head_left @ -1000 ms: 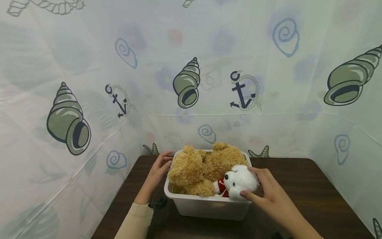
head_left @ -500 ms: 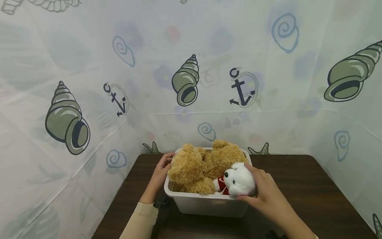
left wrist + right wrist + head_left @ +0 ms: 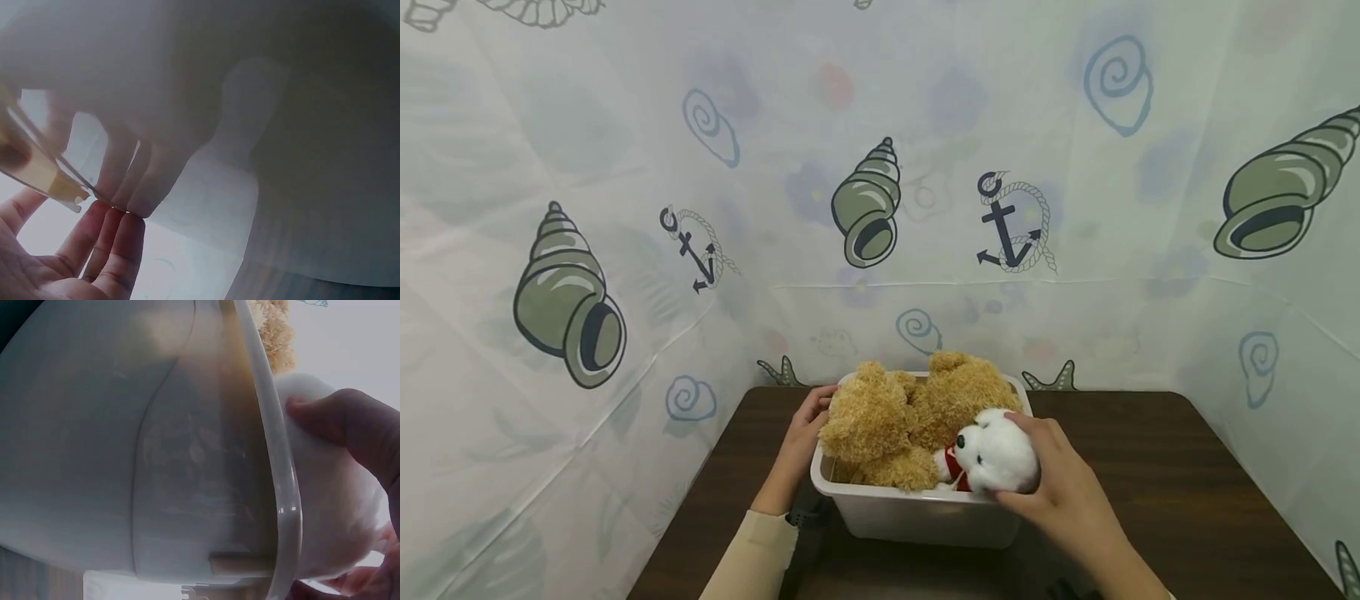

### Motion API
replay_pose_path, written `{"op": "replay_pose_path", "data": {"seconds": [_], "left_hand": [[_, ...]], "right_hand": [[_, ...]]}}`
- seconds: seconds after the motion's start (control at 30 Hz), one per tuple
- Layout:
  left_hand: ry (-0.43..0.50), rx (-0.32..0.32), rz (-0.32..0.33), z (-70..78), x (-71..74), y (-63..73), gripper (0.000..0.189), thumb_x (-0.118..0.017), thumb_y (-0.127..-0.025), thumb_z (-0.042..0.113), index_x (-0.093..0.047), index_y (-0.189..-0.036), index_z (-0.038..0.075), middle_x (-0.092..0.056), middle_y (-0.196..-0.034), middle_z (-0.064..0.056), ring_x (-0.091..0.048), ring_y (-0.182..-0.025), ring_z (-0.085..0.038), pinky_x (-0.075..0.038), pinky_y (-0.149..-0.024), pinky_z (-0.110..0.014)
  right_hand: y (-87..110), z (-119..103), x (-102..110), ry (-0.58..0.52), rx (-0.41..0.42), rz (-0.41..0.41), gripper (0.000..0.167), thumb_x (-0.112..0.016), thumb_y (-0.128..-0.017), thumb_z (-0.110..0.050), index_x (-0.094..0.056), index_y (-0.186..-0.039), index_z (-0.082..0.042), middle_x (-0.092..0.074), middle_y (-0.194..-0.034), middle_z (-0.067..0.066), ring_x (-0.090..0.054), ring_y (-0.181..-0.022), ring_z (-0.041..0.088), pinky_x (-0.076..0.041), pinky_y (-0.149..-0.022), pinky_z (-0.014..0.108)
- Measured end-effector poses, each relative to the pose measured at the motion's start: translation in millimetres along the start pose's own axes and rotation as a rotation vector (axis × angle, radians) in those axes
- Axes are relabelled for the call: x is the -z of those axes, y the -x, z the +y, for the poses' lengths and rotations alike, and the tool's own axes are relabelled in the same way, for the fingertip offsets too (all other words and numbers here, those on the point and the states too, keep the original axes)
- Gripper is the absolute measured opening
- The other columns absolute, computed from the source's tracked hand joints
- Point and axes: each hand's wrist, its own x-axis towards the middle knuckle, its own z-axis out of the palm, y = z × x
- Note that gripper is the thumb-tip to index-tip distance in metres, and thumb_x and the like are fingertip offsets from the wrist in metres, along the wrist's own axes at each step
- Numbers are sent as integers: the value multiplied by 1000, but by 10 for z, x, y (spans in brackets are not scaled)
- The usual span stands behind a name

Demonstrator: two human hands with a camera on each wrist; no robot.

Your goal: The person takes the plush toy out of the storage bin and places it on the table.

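Note:
A white plastic bin (image 3: 917, 517) stands on the table, filled with plush toys. Two curly golden-brown plush toys, a left one (image 3: 861, 421) and a right one (image 3: 966, 396), fill its left and back. In the front right corner lies a white plush dog (image 3: 1000, 458) in red clothing, facing left. My right hand (image 3: 1067, 483) grips the dog's head from the right, thumb at the front near the rim. My left hand (image 3: 801, 442) rests against the bin's left side. In the left wrist view, its extended fingertips (image 3: 131, 231) touch the glossy outer wall, which mirrors them.
The dark wooden table (image 3: 1157, 467) extends to both sides of the bin. Behind and beside it hangs a pale curtain (image 3: 955, 325) printed with shells and anchors. The bin's rim (image 3: 278, 462) runs close beside the right thumb.
My right hand has shifted slightly left, and the plush dog's head has moved left with it. My left hand's fingers have drawn closer together at the bin's side.

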Motion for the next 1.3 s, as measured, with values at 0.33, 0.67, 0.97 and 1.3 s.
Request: {"op": "replay_pose_path", "data": {"seconds": [0.33, 0.67, 0.97, 1.3], "left_hand": [[-7, 2, 24, 9, -2, -14, 36, -56, -112, 21, -61, -147, 23, -66, -135, -15, -64, -118, -23, -54, -98, -37], [9, -4, 25, -9, -5, -23, 36, -56, -112, 21, -61, -148, 24, -67, -134, -15, -64, -118, -22, -54, -98, -37], [11, -5, 35, -25, -13, -17, 35, -57, -112, 21, -62, -146, 24, -67, -134, -16, -64, -119, -25, -54, -98, -39], [24, -9, 37, -39, -35, -22, 36, -56, -112, 17, -62, -147, 22, -67, -133, -15, -65, -118, -23, -55, -96, -34]], "right_hand": [[22, 7, -65, -37, 47, 101, 93, -101, -69, -15, -58, -150, -29, -62, -134, 2, -70, -108, 29, -59, -80, 51], [20, 54, -133, -54, 110, 229, 105, -102, -60, -7, -60, -153, -30, -62, -130, -1, -66, -106, 19, -59, -78, 42], [22, 45, -144, -96, 190, 347, 107, -104, -56, -4, -62, -152, -24, -62, -131, 3, -58, -115, 6, -47, -91, 13], [25, -45, -63, -166, 163, 395, 106, -102, -56, 4, -63, -152, -22, -60, -135, 7, -54, -119, 3, -42, -94, 6]]}}
